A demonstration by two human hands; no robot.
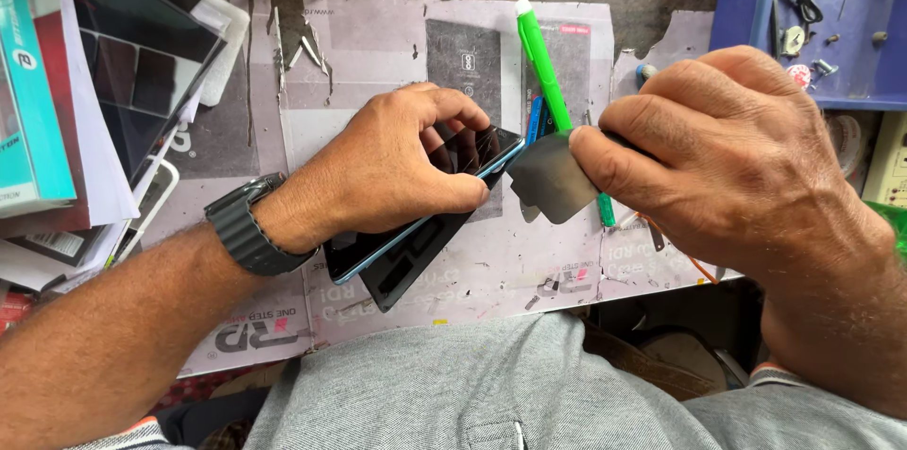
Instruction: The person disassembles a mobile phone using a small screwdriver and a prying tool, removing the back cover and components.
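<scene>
Paper-covered bench [378,44] lies under our work, with stacked packaging [57,110] at the left edge. Our left hand [387,171] grips a cracked blue-edged phone [425,195] tilted above the paper, fingers clamped round its upper end. Our right hand [727,157] pinches a thin grey pry sheet [553,181] just beside the phone's corner. We judge the prying is about to start; slipping the sheet into the seam would need a shallow, gentle angle. A green pen [543,58] lies behind.

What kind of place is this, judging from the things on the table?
Probably a phone repair bench. The left hand holds a phone with a cracked screen, the right hand holds a thin metal pry sheet, and a blue tray of small parts stands nearby.
</scene>
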